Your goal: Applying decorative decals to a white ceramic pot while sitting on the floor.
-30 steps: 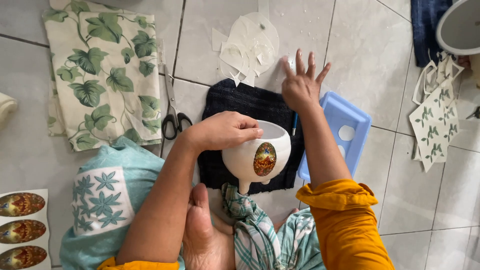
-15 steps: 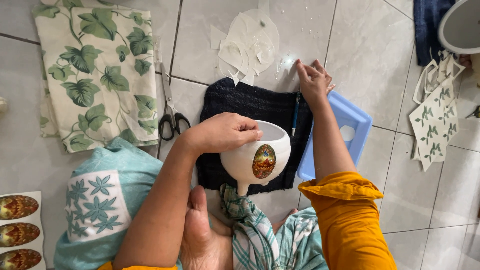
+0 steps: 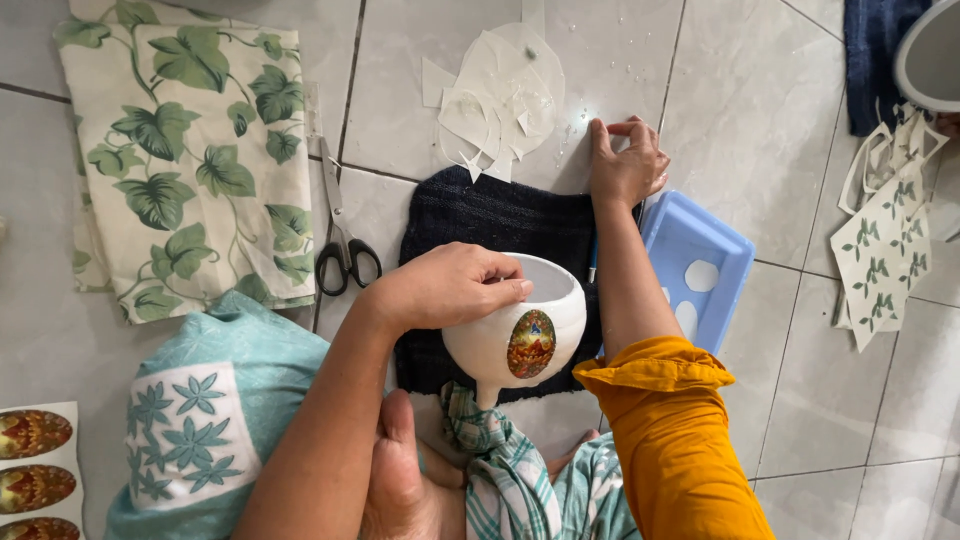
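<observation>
Your left hand (image 3: pixel 450 288) gripped the rim of a white cup (image 3: pixel 520 335), thumb inside and fingers curled over the edge, an oval picture sticker (image 3: pixel 531 343) on its side. Your right hand (image 3: pixel 625 165) reached beyond it, fingers bent and pressed to the tiled floor (image 3: pixel 760 150), whether pinching anything you couldn't tell. Under the cup lay a dark cloth (image 3: pixel 500 215); scissors (image 3: pixel 340 240) lay left, a blue tray (image 3: pixel 700 265) right, paper scraps (image 3: pixel 500 95) ahead.
</observation>
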